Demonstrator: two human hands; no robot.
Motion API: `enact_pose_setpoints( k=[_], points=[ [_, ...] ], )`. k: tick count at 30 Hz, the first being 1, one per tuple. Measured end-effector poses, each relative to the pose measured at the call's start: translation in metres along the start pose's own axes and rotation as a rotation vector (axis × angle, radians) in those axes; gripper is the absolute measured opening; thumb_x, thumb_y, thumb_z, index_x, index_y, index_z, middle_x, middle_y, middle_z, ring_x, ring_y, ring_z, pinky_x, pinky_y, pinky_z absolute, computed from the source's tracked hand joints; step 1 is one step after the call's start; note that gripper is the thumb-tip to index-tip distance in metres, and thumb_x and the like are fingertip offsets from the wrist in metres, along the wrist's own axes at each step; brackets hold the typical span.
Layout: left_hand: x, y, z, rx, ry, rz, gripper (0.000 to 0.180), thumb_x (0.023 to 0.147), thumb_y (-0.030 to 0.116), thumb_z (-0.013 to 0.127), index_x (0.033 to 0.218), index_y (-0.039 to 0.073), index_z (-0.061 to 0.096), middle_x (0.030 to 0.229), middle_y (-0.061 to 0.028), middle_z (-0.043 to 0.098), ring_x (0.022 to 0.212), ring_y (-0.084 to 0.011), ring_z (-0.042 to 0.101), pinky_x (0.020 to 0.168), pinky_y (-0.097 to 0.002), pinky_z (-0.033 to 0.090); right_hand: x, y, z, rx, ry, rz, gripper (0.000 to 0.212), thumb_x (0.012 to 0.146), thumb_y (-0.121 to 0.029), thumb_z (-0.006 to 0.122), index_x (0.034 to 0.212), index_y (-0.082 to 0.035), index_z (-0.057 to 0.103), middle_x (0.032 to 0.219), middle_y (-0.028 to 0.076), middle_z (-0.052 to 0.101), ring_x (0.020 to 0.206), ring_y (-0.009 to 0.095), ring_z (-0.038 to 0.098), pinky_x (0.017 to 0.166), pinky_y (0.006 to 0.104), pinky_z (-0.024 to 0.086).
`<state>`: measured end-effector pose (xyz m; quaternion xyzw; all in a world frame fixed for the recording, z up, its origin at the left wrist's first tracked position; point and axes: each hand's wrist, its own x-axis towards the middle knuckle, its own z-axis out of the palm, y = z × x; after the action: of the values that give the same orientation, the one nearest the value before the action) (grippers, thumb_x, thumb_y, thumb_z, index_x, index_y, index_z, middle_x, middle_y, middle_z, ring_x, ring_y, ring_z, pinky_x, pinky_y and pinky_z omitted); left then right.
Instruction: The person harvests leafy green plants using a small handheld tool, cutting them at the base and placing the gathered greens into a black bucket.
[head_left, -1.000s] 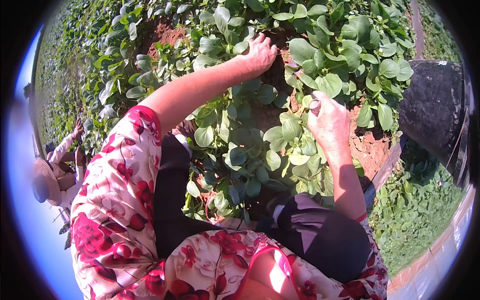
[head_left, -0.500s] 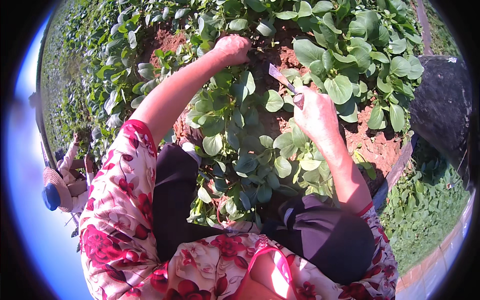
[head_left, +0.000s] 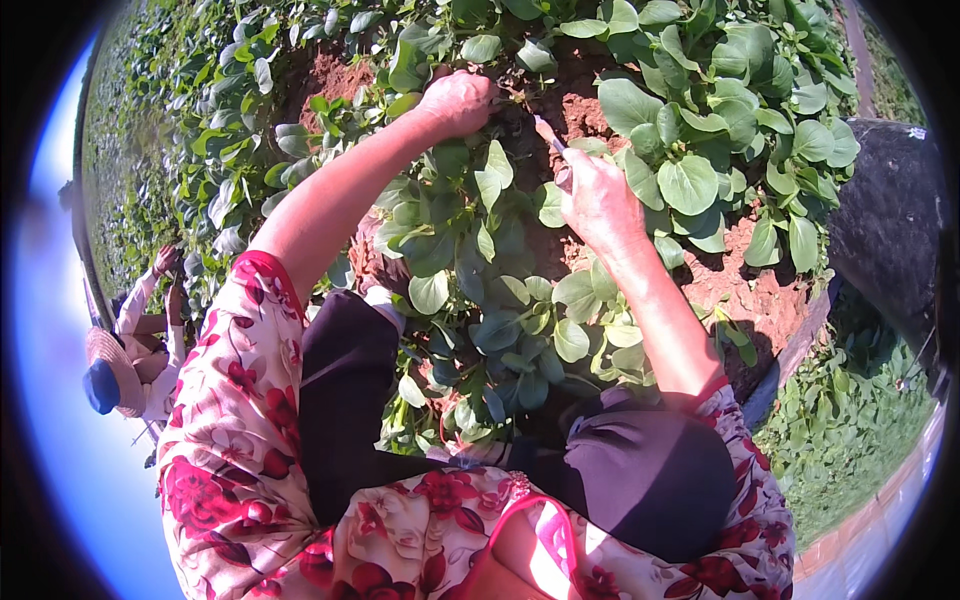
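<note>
My right hand (head_left: 605, 203) grips the handle of a small knife (head_left: 549, 136), whose short blade points up and left toward my other hand. My left hand (head_left: 460, 103) is closed low among the stems, its fingers curled under and partly out of sight; what they hold I cannot make out. Round-leaved green vegetable plants (head_left: 427, 293) grow in the shade below and between my forearms. Reddish bare soil (head_left: 583, 118) shows just beyond the blade.
Taller leafy plants (head_left: 688, 185) stand to the right of my knife hand. A large black object (head_left: 885, 205) is at the right edge, above a further green bed (head_left: 845, 425). Far left, another person in a straw hat (head_left: 118, 365) is among the plants.
My right hand has moved up and left with the knife, bringing the blade nearer my left hand. The left hand stays nearly in place. The person at far left has shifted an arm.
</note>
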<state>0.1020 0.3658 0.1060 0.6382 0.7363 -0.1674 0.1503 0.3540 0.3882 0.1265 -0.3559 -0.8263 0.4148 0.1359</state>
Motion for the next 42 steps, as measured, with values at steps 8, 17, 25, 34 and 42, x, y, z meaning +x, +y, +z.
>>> enact_pose_setpoints(
  k=[8,17,25,34,42],
  points=[
    [0.002,-0.003,-0.005,-0.104,-0.019,-0.023,0.024,0.086,0.03,0.055,0.095,0.01,0.066,0.094,-0.0155,0.065,0.097,-0.033,0.06,0.086,-0.0428,0.048,-0.029,-0.006,-0.019,0.091,0.036,0.083,0.016,0.078,-0.005,0.055,0.093,-0.004,0.061,0.069,0.02,0.059,0.068,0.036,0.062,0.061,0.0404,0.049],
    [-0.007,-0.008,-0.004,-0.156,0.013,0.029,0.022,0.086,0.028,0.056,0.096,0.011,0.066,0.093,-0.0157,0.065,0.096,-0.0322,0.06,0.084,-0.0429,0.048,-0.025,-0.016,-0.023,0.146,-0.036,0.105,0.013,0.078,-0.004,0.056,0.09,-0.004,0.062,0.065,0.019,0.057,0.062,0.036,0.06,0.058,0.0385,0.047],
    [-0.006,-0.005,-0.009,-0.216,0.063,0.063,0.023,0.085,0.028,0.057,0.094,0.009,0.066,0.087,-0.0162,0.065,0.088,-0.0334,0.062,0.081,-0.0425,0.049,-0.006,-0.009,0.01,0.168,0.085,0.075,0.008,0.078,-0.005,0.057,0.085,-0.004,0.06,0.063,0.018,0.058,0.06,0.035,0.06,0.055,0.0413,0.046],
    [-0.002,0.003,-0.03,-0.472,0.435,0.04,0.023,0.086,0.026,0.056,0.09,0.005,0.063,0.079,-0.0192,0.063,0.079,-0.037,0.061,0.071,-0.0444,0.049,-0.014,-0.005,-0.011,0.145,0.061,0.024,0.02,0.078,-0.005,0.056,0.098,-0.005,0.061,0.073,0.02,0.061,0.07,0.036,0.062,0.061,0.0428,0.049],
    [0.02,0.015,-0.024,-0.006,0.371,-0.055,0.015,0.079,0.013,0.05,0.089,0.006,0.059,0.074,-0.0141,0.064,0.073,-0.0309,0.065,0.062,-0.0424,0.052,0.021,0.0,-0.011,0.117,0.18,0.075,0.017,0.077,-0.008,0.058,0.093,-0.005,0.061,0.072,0.019,0.061,0.071,0.037,0.061,0.064,0.0421,0.049]
  ],
)
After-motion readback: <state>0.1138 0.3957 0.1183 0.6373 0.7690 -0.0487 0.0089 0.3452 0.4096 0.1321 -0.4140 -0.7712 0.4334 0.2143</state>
